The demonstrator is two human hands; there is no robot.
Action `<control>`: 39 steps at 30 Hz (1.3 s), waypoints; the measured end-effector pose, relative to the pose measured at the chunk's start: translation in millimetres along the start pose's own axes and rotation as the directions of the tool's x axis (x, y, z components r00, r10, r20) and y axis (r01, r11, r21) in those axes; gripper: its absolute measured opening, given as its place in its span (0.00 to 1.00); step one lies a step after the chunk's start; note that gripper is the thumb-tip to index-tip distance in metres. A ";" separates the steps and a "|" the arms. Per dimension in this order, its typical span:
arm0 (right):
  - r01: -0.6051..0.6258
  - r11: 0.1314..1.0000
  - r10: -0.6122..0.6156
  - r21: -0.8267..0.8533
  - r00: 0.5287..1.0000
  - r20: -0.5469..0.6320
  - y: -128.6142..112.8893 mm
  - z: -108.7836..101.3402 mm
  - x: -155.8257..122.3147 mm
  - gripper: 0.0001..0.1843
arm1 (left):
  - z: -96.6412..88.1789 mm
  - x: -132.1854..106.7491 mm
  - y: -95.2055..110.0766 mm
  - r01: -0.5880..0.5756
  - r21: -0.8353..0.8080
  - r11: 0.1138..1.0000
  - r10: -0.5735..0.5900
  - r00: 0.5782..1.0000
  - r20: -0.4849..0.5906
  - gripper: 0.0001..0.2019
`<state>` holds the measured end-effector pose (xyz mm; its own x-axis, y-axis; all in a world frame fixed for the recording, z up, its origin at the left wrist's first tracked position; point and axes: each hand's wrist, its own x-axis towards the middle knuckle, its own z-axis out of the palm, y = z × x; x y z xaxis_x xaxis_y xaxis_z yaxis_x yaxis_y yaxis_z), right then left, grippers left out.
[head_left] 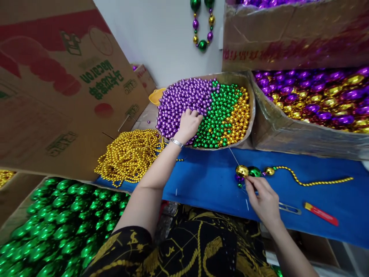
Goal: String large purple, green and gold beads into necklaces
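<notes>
My left hand (189,125) reaches into a shallow carton (251,115) of small loose beads, where purple beads (184,96) meet green beads (220,109). Its fingers are curled down among them, and whatever they hold is hidden. Over the blue table, my right hand (263,196) pinches a half-strung bead necklace at a big gold bead (241,171). Beside that bead sit a large green bead (255,172) and a smaller gold one (270,171), with a thin gold bead chain (300,183) trailing right. A fine thread (234,157) runs up from the gold bead toward the carton.
Gold bead chains (132,154) lie heaped at the left. Big green beads (72,227) fill a box at lower left. A red cutter (321,214) and a metal tool (290,209) rest on the blue table (201,177). Cartons (294,132) stand right; a finished necklace (202,45) hangs on the wall.
</notes>
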<state>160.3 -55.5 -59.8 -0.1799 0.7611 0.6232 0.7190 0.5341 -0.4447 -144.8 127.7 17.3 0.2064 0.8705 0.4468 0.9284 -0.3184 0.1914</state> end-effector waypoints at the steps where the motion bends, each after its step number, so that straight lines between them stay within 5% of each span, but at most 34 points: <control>1: 0.007 1.000 -0.007 0.001 1.000 -0.002 -0.7 0.7 0.3 0.08 | 2.2 4.9 2.3 -0.018 0.004 1.000 0.018 1.000 0.021 0.11; 6: -0.004 1.000 0.004 0.031 1.000 0.004 -5.6 2.2 0.8 0.08 | -1.1 18.2 8.1 -0.008 -0.094 0.996 0.012 0.999 0.036 0.10; 9: -0.019 0.998 0.018 0.061 0.999 0.027 -9.4 2.9 1.8 0.08 | -13.0 5.9 15.4 0.068 -0.404 0.912 -0.065 0.998 0.022 0.03; 11: -0.015 0.997 0.012 0.079 0.999 0.039 -12.2 3.4 3.3 0.08 | -20.8 -11.9 25.9 0.181 -0.734 0.654 -0.159 0.982 0.101 0.06; 13: -0.009 0.995 0.005 0.095 0.999 0.043 -15.1 3.8 5.4 0.08 | -25.7 -33.5 39.4 0.302 -0.920 0.249 -0.198 0.946 0.257 0.10; 15: -0.001 0.994 -0.004 0.107 0.999 0.044 -17.8 4.2 7.7 0.08 | -26.9 -53.8 52.4 0.397 -0.914 -0.081 -0.168 0.899 0.405 0.10; 18: 0.009 0.994 -0.016 0.110 0.998 0.056 -21.2 4.2 10.7 0.08 | -23.3 -74.9 65.4 0.472 -0.825 -0.313 -0.118 0.842 0.526 0.11; 27: 0.014 0.994 -0.022 0.111 0.997 0.069 -27.0 1.4 10.3 0.09 | -12.7 -91.6 73.2 0.506 -0.710 -0.490 -0.121 0.767 0.630 0.11; 39: 0.048 0.993 -0.056 0.110 0.996 0.069 -30.1 1.5 6.3 0.09 | -16.3 -99.3 81.6 0.467 -0.746 -0.476 -0.147 0.794 0.590 0.16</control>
<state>136.6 -66.2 -43.4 -0.2658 0.7533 0.6016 0.6309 0.6077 -0.4823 -94.6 9.2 2.8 0.2095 0.9593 -0.1896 -0.5756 0.2777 0.7691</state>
